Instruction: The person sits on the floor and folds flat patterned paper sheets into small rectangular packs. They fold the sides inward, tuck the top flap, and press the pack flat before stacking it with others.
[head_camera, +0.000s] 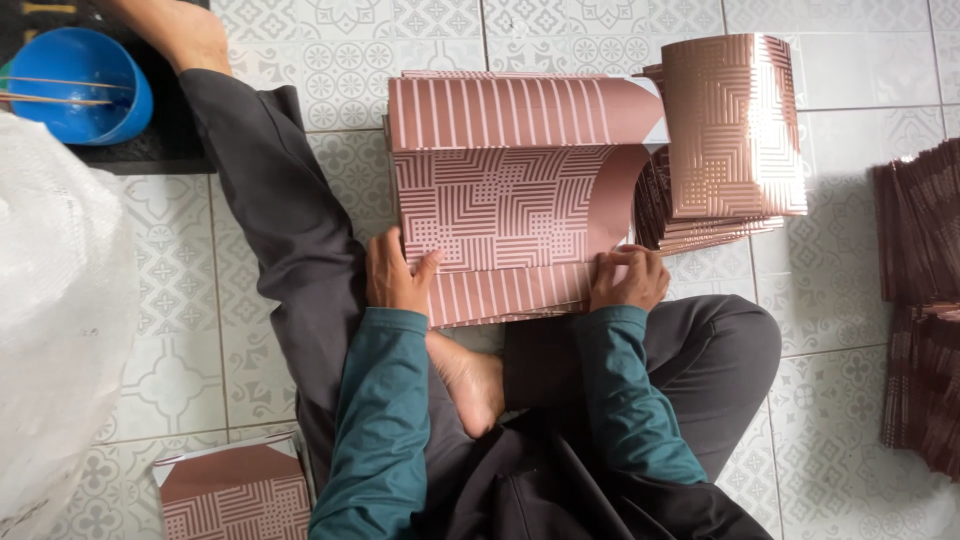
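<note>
A copper-pink patterned sheet (500, 215) lies on the tiled floor (860, 300), directly ahead of the person's crossed legs, its far flap folded over and its right edge curling upward. The left hand (395, 275) rests at the sheet's near left corner, fingers spread flat and relaxed, thumb lying on the striped near strip. The right hand (625, 278) sits at the sheet's near right corner, fingers curled and pinching the edge there. Just right of the sheet stands a stack of folded pieces (725, 140). Beyond the sheet's far left sits a blue bowl (85, 85).
</note>
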